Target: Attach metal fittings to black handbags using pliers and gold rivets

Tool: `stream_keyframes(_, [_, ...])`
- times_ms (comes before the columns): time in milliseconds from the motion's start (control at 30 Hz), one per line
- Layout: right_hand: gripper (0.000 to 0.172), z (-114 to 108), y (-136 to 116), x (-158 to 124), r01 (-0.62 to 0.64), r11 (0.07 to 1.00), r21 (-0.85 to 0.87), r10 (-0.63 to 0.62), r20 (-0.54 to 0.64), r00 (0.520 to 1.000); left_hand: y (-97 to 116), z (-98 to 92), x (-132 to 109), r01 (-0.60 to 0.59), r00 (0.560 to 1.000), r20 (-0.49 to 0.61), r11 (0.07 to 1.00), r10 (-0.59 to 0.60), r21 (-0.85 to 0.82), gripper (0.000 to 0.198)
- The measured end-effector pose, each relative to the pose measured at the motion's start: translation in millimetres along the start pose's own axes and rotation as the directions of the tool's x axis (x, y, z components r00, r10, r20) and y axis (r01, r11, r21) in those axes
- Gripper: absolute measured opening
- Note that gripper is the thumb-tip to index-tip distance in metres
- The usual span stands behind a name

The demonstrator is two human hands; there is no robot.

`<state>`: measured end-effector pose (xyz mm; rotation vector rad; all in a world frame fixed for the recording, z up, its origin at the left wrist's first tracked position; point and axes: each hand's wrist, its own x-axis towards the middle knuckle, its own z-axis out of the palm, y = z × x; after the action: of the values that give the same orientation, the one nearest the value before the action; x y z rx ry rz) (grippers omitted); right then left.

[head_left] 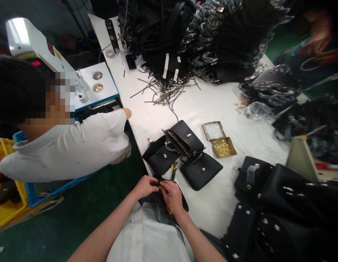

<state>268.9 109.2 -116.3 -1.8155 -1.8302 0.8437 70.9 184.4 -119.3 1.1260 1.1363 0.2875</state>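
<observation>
Close against my body is a black handbag (184, 199), partly hidden under my hands and forearms. My left hand (145, 186) pinches its upper edge, thumb and fingers together. Right beside it, my right hand (172, 195) has its fingertips closed on the same edge; any small part between them is too small to make out. Pliers (173, 171) with yellow-and-black handles lie just beyond my hands. Around them rest three more black handbags: one at the left (161, 156), one on top (186, 136) and one at the right (202, 170), each with a metal clasp.
An open cardboard box (232, 147) holds small gold fittings. Black straps (169, 85) and piled bags (229, 40) fill the far side. More black bags (269, 182) lie at the right. A co-worker in a white shirt (68, 149) sits left by a white machine (35, 43). Another person's hands (318, 47) show at upper right.
</observation>
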Motion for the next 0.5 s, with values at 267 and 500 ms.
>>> stream_keyframes(267, [0.013,0,-6,13,-0.092,0.991,-0.101,0.091,-0.010,0.996,18,6.9,1,-0.054,0.990,0.129,0.996,0.062,-0.064,0.038])
stream_keyframes(500, [0.015,-6,8,13,-0.093,0.986,-0.138,0.093,-0.006,0.996,28,13.6,0,0.000,0.975,0.223,0.996,0.020,-0.089,0.061])
